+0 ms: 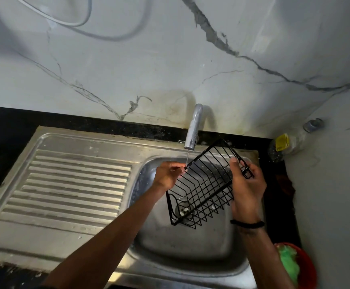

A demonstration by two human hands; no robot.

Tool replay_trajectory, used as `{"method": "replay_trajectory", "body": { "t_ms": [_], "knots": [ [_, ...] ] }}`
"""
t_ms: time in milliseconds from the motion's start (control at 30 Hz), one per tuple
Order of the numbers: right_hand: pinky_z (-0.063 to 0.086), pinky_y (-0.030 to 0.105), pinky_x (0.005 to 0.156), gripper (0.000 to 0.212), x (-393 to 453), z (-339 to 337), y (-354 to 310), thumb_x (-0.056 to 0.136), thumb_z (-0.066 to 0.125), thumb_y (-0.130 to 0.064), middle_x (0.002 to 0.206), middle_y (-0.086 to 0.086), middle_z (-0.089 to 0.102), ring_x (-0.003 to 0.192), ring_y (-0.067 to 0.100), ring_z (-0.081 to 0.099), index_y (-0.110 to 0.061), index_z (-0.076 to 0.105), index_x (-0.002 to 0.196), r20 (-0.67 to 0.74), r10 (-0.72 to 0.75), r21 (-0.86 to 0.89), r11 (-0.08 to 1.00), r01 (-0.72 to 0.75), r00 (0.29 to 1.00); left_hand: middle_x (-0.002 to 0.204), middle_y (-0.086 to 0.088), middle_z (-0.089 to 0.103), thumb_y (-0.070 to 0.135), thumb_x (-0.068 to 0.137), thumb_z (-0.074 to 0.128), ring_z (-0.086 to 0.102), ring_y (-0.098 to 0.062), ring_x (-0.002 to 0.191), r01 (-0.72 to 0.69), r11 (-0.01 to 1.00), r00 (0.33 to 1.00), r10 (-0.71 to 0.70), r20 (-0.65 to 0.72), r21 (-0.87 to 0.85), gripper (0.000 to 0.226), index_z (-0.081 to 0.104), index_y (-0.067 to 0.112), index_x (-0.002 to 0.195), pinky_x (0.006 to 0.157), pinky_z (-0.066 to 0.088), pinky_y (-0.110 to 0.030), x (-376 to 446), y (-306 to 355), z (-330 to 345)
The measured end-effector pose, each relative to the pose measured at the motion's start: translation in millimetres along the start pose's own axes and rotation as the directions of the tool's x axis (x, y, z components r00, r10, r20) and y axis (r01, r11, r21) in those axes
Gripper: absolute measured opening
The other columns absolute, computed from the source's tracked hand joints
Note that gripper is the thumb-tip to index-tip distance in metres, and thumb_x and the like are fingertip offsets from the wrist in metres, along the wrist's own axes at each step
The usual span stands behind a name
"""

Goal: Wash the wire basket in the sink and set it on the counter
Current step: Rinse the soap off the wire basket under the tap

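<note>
Left of the curved steel tap, the left hand pinches a corner of the black rectangular wire basket, held tilted over the stainless steel sink under the tap's thin stream. Right of the tap, the right hand curls around the basket's far side.

White marble-look wall with grey veins behind black stone bench. Thin white cable loops across wall at top. Yellowish stain on wall behind tap. Right side wall plain pale grey. Light dim, soft shadows.
</note>
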State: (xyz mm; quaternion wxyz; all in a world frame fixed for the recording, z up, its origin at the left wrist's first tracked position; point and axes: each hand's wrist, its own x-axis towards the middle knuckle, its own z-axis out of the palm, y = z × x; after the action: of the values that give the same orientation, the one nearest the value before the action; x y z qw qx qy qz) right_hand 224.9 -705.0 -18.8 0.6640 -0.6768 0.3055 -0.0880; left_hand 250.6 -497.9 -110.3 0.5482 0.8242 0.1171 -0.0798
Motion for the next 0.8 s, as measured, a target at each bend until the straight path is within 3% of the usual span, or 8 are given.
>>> {"method": "replay_trajectory", "body": {
  "t_ms": [67,133,200,433,633,700,800],
  "knots": [
    [0.047,0.017,0.076,0.035,-2.2,1.2,-2.1,0.081,0.082,-0.044,0.119,-0.007,0.066,0.107,0.009,0.065,-0.033,0.064,0.109,0.003,-0.038,0.004,0.999,0.038,0.999,0.104,-0.018,0.074,-0.009,0.091,0.068,0.067,0.010,0.061,-0.025,0.999,1.000,0.025,-0.011,-0.021,0.027,0.069,-0.010,0.118,0.071,0.058,-0.013,2.2,3.5,-2.5],
    [0.046,0.015,0.073,0.030,-4.6,3.3,-3.1,0.083,0.081,-0.041,0.112,-0.011,0.067,0.100,0.001,0.065,-0.033,0.064,0.105,0.019,-0.053,0.010,0.999,0.053,0.998,0.105,-0.017,0.076,-0.006,0.092,0.069,0.069,0.008,0.066,-0.041,0.999,0.999,0.041,-0.021,-0.008,0.027,0.071,-0.005,0.118,0.076,0.061,-0.020,3.7,4.4,-7.3],
    [0.047,0.016,0.074,0.025,-7.0,5.7,-4.2,0.083,0.081,-0.040,0.105,-0.017,0.066,0.097,0.000,0.066,-0.037,0.062,0.098,0.037,-0.063,0.025,0.998,0.062,0.997,0.106,-0.016,0.078,-0.001,0.093,0.071,0.070,0.007,0.070,-0.041,0.999,0.999,0.041,-0.022,0.017,0.024,0.074,0.001,0.117,0.077,0.060,-0.018,3.0,5.2,-11.8],
    [0.052,0.030,0.090,0.034,-16.5,5.4,-1.5,0.077,0.080,-0.057,0.131,-0.006,0.061,0.118,0.009,0.060,-0.044,0.064,0.104,0.060,-0.103,-0.005,0.995,0.103,0.993,0.100,-0.013,0.079,0.010,0.091,0.076,0.068,0.013,0.071,-0.103,0.995,0.994,0.102,-0.042,-0.014,0.025,0.076,-0.003,0.113,0.070,0.053,-0.008,-2.2,21.6,-16.5],
    [0.052,0.025,0.080,0.041,-32.3,0.3,9.1,0.077,0.079,-0.058,0.129,0.000,0.062,0.116,0.015,0.063,-0.040,0.064,0.111,0.133,-0.134,-0.044,0.989,0.141,0.982,0.099,-0.007,0.081,0.016,0.092,0.077,0.075,-0.005,0.085,-0.132,0.991,0.990,0.131,-0.045,-0.022,0.019,0.080,0.004,0.106,0.077,0.054,-0.011,-0.9,38.2,-18.2],
    [0.054,0.026,0.083,0.033,-39.5,-0.2,11.6,0.081,0.079,-0.050,0.124,-0.002,0.064,0.112,0.013,0.064,-0.037,0.065,0.108,0.148,-0.141,-0.053,0.987,0.150,0.979,0.102,-0.006,0.080,0.015,0.091,0.078,0.076,-0.009,0.091,-0.133,0.991,0.990,0.132,-0.043,-0.030,0.019,0.081,0.005,0.107,0.081,0.057,-0.015,-0.9,46.3,-18.3],
    [0.054,0.026,0.082,0.031,-49.4,-1.9,16.8,0.085,0.077,-0.042,0.120,-0.006,0.064,0.105,0.003,0.062,-0.033,0.064,0.111,0.207,-0.127,-0.059,0.988,0.142,0.970,0.099,-0.007,0.080,0.015,0.092,0.077,0.073,0.004,0.080,-0.144,0.989,0.989,0.143,-0.026,-0.031,0.020,0.080,0.006,0.109,0.075,0.054,-0.009,-1.6,57.5,-17.8]
  ]
}}
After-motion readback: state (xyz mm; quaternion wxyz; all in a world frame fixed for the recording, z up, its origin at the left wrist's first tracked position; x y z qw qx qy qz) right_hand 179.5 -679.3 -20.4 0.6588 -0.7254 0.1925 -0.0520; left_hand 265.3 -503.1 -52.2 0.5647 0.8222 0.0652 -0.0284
